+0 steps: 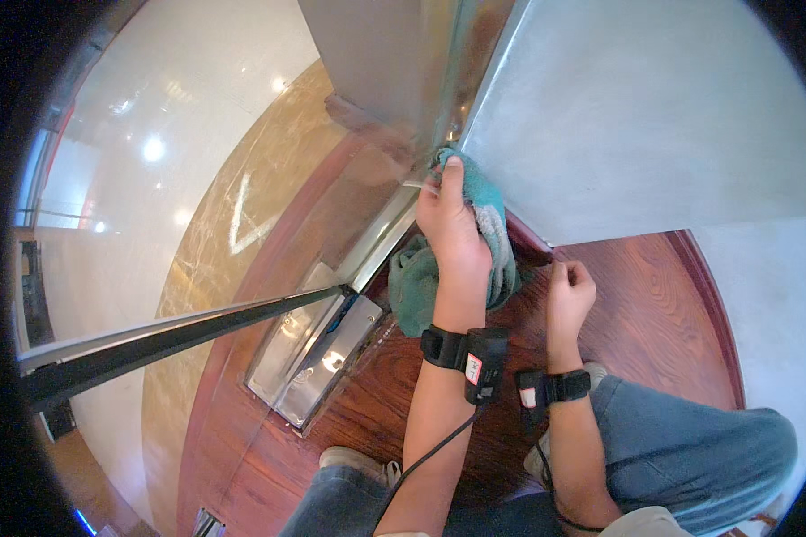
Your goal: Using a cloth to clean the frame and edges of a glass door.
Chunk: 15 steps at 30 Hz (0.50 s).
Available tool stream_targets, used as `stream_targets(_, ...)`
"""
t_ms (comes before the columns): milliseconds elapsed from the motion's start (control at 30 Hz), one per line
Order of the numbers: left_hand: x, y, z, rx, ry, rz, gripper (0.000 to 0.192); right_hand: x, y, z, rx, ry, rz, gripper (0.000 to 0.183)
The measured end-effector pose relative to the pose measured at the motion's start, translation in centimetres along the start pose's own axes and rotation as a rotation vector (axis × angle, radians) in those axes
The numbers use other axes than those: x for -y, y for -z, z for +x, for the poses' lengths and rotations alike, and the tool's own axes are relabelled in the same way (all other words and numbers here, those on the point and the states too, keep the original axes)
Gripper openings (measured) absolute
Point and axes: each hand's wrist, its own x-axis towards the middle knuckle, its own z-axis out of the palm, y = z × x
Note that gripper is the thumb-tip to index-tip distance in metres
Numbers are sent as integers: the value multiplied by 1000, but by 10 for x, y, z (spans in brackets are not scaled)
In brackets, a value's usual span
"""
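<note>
My left hand grips a green terry cloth. It presses the cloth into the corner where the glass panel's metal frame meets a pale wall panel. Part of the cloth hangs below the hand, over the wood-grain floor. My right hand is a loose fist beside the lower corner of that wall panel, close to the end of a dark red skirting strip. I see nothing held in it, though the inside of the fist is partly hidden. A black strapped device sits on each wrist, with a cable.
A glass door's metal-and-black edge reaches in from the left to a steel floor plate. A metal sill rail runs from the plate to the corner. Beyond the glass lies a glossy tan and white stone floor. My bent knees flank my arms.
</note>
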Motion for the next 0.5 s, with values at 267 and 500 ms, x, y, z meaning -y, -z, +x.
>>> stream_targets(267,-2,-3,2,15,61,-23,23,-3,-39,81,-72,-544,869,40)
stream_targets(500,-14,1,4,-68,140,92,31,-10,-53,79,-83,-254,704,41)
